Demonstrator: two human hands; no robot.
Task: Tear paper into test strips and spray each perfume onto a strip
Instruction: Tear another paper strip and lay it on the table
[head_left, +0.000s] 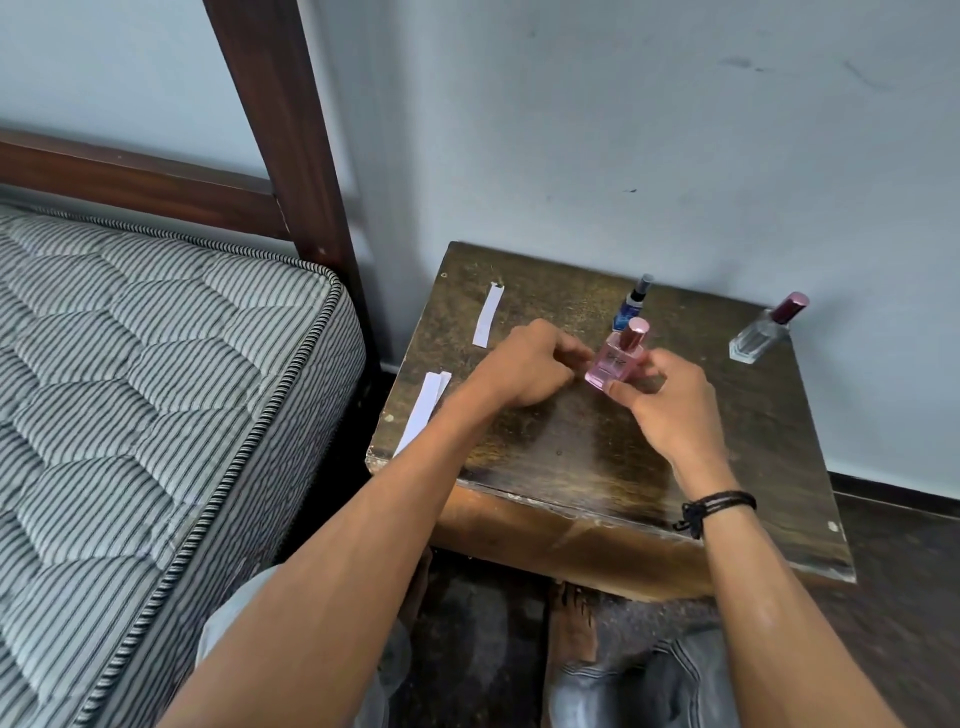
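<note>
right hand (670, 410) grips a pink perfume bottle (615, 361) at the middle of the worn wooden table (571, 457); left hand (524, 366) curls just beside it, its grasp hidden. a blue bottle (631, 306) stands behind, a clear bottle (761, 335) well to the right, paper strips (423, 410) lie near the left edge

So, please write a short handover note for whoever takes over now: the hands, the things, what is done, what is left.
Hands: the right hand holds the pink bottle, cap on. The left hand is beside it with curled fingers; whether it holds anything is hidden.
Things: the blue bottle stands just behind, the clear bottle at the far right corner of the table.
Done: strips are torn; a single strip lies far left, two strips overlap at the left edge.
Left: uncap and spray each perfume. Whether any strip is sprayed, I cannot tell.
</note>
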